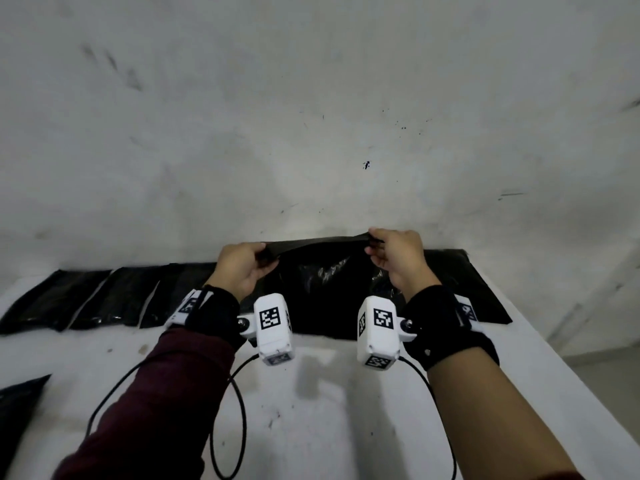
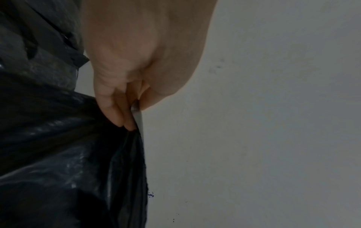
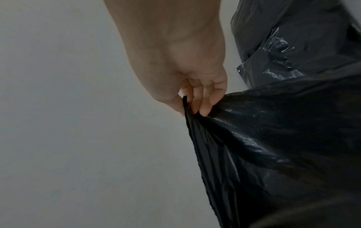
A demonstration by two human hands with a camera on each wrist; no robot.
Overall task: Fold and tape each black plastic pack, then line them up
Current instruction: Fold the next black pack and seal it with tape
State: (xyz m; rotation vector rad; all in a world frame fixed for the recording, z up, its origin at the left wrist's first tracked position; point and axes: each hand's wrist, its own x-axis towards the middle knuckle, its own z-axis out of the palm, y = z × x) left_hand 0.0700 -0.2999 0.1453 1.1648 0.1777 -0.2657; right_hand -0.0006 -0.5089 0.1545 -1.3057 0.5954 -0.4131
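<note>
A black plastic pack [image 1: 322, 275] stands on the white table [image 1: 311, 393] near its far edge, its top edge lifted and stretched between both hands. My left hand [image 1: 258, 256] pinches the top left corner of the pack [image 2: 68, 154] between thumb and fingers [image 2: 115, 114]. My right hand [image 1: 375, 245] pinches the top right corner of the same pack [image 3: 283, 138] the same way, fingers [image 3: 205, 108] curled on the film. Three flat black packs [image 1: 104, 296] lie side by side to the left along the wall.
Another black pack [image 1: 467, 282] lies behind and right of the held one. A further black pack [image 1: 20, 407] pokes in at the left edge. A scuffed white wall [image 1: 311, 116] rises right behind the table. The table's right edge [image 1: 540, 341] drops to the floor.
</note>
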